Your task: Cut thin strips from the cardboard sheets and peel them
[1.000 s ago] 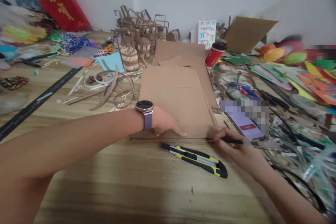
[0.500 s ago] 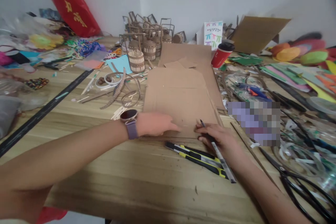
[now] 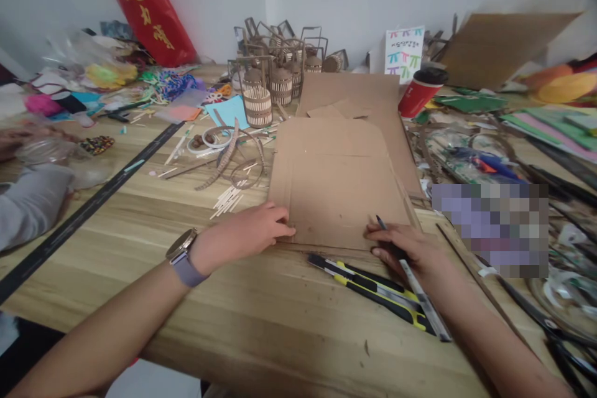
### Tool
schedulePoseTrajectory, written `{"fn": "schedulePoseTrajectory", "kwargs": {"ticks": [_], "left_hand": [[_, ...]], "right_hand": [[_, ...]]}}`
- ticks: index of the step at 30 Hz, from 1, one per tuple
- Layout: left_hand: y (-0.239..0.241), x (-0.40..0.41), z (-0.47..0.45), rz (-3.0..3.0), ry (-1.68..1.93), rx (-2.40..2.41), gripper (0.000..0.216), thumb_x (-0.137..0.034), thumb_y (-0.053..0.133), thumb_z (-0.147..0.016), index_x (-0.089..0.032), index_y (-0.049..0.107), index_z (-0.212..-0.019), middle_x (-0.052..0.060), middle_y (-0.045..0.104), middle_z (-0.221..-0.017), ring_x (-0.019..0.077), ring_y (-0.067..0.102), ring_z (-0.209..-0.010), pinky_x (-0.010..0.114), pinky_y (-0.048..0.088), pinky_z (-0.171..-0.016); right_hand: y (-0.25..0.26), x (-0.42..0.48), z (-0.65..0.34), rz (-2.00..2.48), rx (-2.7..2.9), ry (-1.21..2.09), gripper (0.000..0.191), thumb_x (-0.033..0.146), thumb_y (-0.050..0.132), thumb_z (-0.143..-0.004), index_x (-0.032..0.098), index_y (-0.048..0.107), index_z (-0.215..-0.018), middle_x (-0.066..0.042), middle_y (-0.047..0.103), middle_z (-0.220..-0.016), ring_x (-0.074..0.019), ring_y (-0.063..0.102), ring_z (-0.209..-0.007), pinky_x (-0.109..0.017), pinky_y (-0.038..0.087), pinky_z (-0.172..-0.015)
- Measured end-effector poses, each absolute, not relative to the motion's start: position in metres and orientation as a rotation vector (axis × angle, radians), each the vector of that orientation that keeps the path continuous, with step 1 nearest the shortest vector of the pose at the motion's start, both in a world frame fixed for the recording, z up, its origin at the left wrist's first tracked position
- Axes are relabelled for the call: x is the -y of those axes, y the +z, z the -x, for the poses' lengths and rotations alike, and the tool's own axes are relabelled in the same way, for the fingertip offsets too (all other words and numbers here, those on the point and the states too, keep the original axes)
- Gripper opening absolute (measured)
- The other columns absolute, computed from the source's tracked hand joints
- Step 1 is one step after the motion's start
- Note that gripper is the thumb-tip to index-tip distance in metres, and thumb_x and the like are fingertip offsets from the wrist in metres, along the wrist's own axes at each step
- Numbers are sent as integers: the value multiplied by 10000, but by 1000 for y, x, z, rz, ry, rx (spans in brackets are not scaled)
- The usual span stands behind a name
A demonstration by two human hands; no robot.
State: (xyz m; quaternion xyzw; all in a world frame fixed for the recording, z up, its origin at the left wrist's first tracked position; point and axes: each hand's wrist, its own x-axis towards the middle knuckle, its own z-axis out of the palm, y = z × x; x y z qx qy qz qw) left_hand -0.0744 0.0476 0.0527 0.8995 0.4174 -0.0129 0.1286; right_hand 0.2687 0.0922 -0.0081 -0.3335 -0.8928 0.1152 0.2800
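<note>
Left hand [image 3: 242, 235] has shifted leftward on the cardboard [image 3: 340, 186], fingers [image 3: 282, 230] parted; right hand [image 3: 410, 252] grips a pen [image 3: 425, 302], seemingly for marking, needing steadiness

The wood-grained desk [image 3: 242, 311] carries cardboard sheets [image 3: 340, 189]. Around the cardboard sheets are a yellow-and-black cutter [image 3: 368, 288] just in front, pale sticks [image 3: 228, 199] and a long black strip [image 3: 96, 206] to the left, small baskets [image 3: 258, 107] behind, scissors [image 3: 550, 324] to the right.

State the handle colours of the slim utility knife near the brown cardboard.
The utility knife's handle is mainly black and yellow, clearest in the head view.
</note>
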Motion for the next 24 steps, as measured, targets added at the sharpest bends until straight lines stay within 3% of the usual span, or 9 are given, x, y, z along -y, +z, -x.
{"fn": "schedulePoseTrajectory", "kwargs": {"ticks": [6, 10, 12, 16, 24], "left_hand": [[54, -52, 75, -2645, -39, -1149, 381, -36, 528, -876, -235, 655, -1176, 67, 585, -1080, 198, 523, -978, 275, 423, -825], [58, -56, 79, -2680, -122, -1116, 535, 41, 453, -851, -276, 621, -1248, 61, 543, -1091, 190, 497, -997, 245, 408, -792], [61, -58, 81, -2612, -170, -1138, 566, 35, 458, -848, -312, 607, -1270, 40, 512, -1042, 159, 515, -913, 220, 398, -727], [68, -65, 82, -2470, -266, -1103, 507, -39, 479, -890, -334, 609, -1281, 3, 466, -905, 93, 489, -673, 208, 327, -583], [79, -75, 78, -2497, -371, -1009, 439, -82, 523, -896, -292, 629, -1267, 8, 456, -869, 114, 440, -647, 236, 288, -568]], "right_hand": [[-9, -92, -270, 910, 2396, 302, 153, 257, 591, -894, 259, 675, -1022, -63, 729, -1077, -231, 676, -1002, -391, 555, -856], [-6, -90, -270, 945, 2393, 346, 172, 258, 592, -895, 258, 677, -1044, -70, 721, -1103, -237, 673, -1026, -405, 550, -882], [-5, -90, -270, 943, 2397, 357, 174, 261, 591, -895, 258, 675, -1047, -73, 722, -1101, -243, 677, -1020, -416, 551, -879], [-2, -95, -274, 949, 2447, 340, 183, 290, 578, -901, 263, 673, -1055, -73, 735, -1063, -258, 693, -988, -424, 568, -844], [32, -78, -242, 1065, 2403, 326, 346, 353, 431, -969, 316, 611, -1263, -47, 743, -1042, -242, 719, -911, -359, 590, -758]]}}
